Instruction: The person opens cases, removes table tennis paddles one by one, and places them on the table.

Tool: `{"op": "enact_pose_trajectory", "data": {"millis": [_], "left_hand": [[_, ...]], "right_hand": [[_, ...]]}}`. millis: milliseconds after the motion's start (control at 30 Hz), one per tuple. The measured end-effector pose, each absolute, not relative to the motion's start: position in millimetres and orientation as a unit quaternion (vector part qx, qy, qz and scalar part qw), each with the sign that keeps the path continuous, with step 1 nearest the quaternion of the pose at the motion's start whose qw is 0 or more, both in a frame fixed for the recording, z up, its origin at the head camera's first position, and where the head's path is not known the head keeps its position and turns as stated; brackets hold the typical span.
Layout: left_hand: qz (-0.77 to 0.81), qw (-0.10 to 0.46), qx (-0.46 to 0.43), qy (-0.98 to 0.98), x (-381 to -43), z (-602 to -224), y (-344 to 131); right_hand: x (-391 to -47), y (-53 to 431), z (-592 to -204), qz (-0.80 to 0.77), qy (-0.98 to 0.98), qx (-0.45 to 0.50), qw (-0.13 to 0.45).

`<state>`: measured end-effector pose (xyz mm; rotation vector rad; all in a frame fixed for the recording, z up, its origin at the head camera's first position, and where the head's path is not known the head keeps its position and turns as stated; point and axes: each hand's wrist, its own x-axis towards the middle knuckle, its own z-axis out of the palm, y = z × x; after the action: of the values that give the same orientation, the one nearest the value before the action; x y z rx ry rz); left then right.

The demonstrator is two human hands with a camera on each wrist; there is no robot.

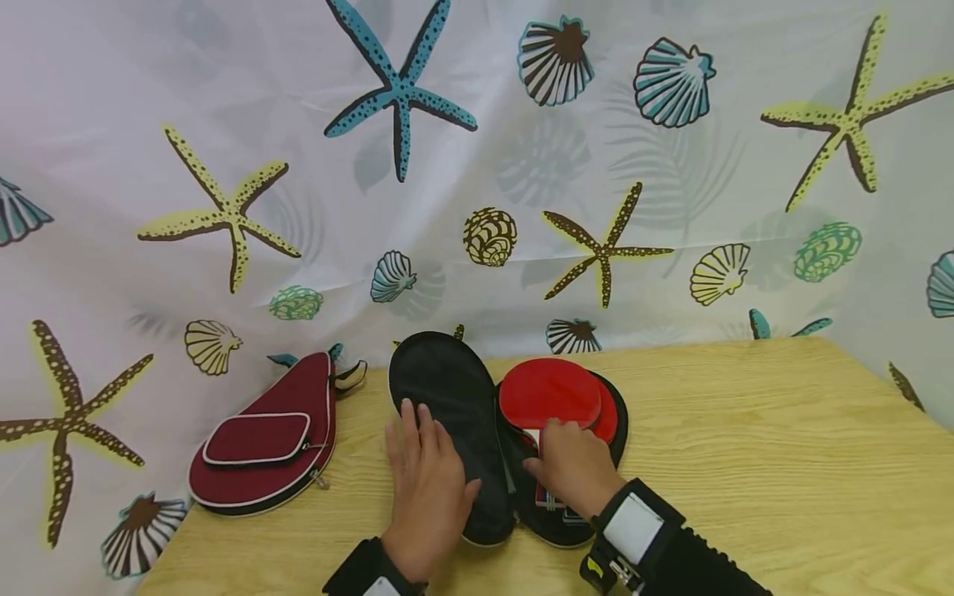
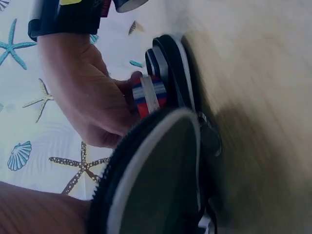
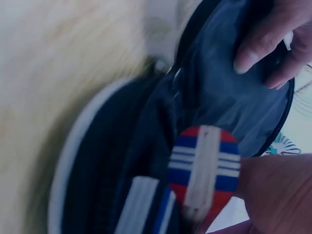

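Note:
A black paddle case (image 1: 440, 372) lies unfolded on the table, its two halves side by side. In its right half are two red table tennis paddles, one overlapping the other: the upper paddle (image 1: 547, 389) and the lower paddle (image 1: 610, 414). My right hand (image 1: 577, 463) grips the upper paddle by its handle, whose striped end (image 3: 202, 161) shows in the right wrist view. Below it lies the other striped handle (image 3: 139, 204). My left hand (image 1: 428, 488) rests on the case's left half with fingers extended, and its fingertips touch the dark lining.
A closed maroon paddle case (image 1: 261, 488) with white piping and a front pocket stands at the left, near the curtain. Behind the wooden table (image 1: 745, 463) hangs a white curtain (image 1: 462, 165) printed with starfish and shells.

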<state>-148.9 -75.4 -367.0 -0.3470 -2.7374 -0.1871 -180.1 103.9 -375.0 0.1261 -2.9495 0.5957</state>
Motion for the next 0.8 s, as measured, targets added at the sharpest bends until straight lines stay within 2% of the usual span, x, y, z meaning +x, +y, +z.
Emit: {"op": "enact_pose_trajectory", "data": {"millis": [100, 233, 433, 567, 800], "left_hand": [[-0.014, 0.154, -0.137, -0.978, -155, -366, -75], [-0.031, 0.089, -0.147, -0.985, -166, -369, -75], [-0.073, -0.002, -0.147, -0.986, -181, -382, -77], [-0.071, -0.016, -0.155, -0.985, -184, -387, -78], [-0.05, 0.002, -0.168, -0.985, -184, -390, -79]], "right_hand": [[-183, 103, -376, 0.182, -0.978, 0.056, 0.083], [-184, 101, -375, 0.193, -0.975, 0.071, 0.088], [-184, 100, -375, 0.227, -0.969, 0.073, 0.063], [-182, 107, -375, 0.239, -0.968, 0.06, 0.057], [-177, 139, -365, 0.265, -0.959, 0.061, 0.077]]}}
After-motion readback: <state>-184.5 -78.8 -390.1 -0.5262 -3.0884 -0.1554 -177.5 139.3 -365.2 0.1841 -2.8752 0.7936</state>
